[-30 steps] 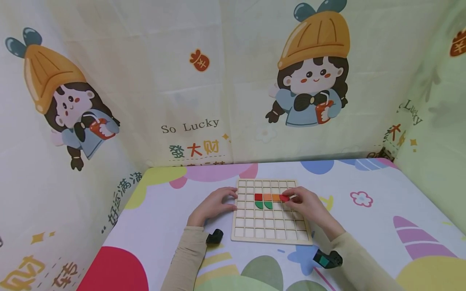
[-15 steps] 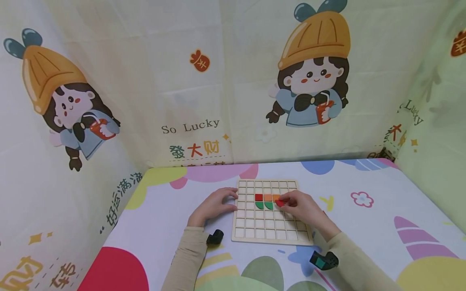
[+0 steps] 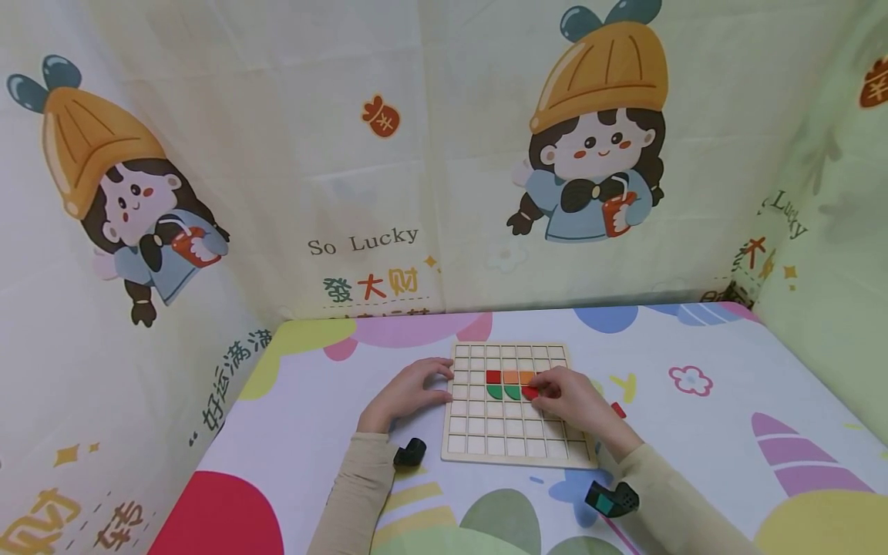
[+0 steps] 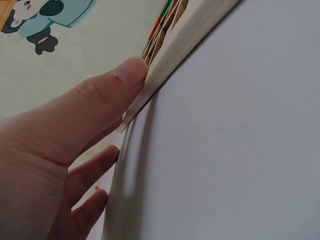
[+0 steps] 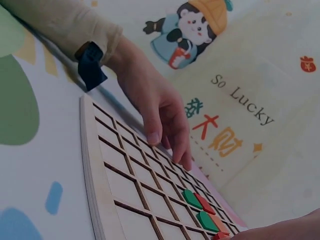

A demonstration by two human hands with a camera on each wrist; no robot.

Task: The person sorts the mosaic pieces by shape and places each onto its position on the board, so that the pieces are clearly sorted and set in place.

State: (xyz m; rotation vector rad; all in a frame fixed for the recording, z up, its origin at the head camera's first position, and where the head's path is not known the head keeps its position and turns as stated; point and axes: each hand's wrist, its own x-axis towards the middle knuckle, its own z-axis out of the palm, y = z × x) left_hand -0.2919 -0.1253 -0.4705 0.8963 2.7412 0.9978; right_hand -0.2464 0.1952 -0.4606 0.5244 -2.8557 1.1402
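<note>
A wooden grid board point(image 3: 477, 445) lies on the table. My left hand point(image 3: 409, 388) rests on its left edge, thumb point(image 4: 131, 72) against the rim in the left wrist view. Two green quarter-round tiles point(image 3: 512, 392) sit side by side in the grid. Above them run a red square tile point(image 3: 493, 377) and orange tiles point(image 3: 511, 377); fingers partly hide that row's right end. My right hand point(image 3: 574, 399) pinches a red round-edged tile point(image 3: 529, 394) at the cell right of the green ones. Whether it lies fully seated is hidden.
Another red piece point(image 3: 618, 410) lies on the patterned tablecloth point(image 3: 694, 432), just beyond the right forearm. Printed cloth point(image 3: 472, 169) hangs behind the table and at both sides. Each wrist wears a small black camera.
My right hand has carried the red tile left and toward me, from the upper row's end to beside the green tiles. The loose red piece has come into sight. My left hand stays.
</note>
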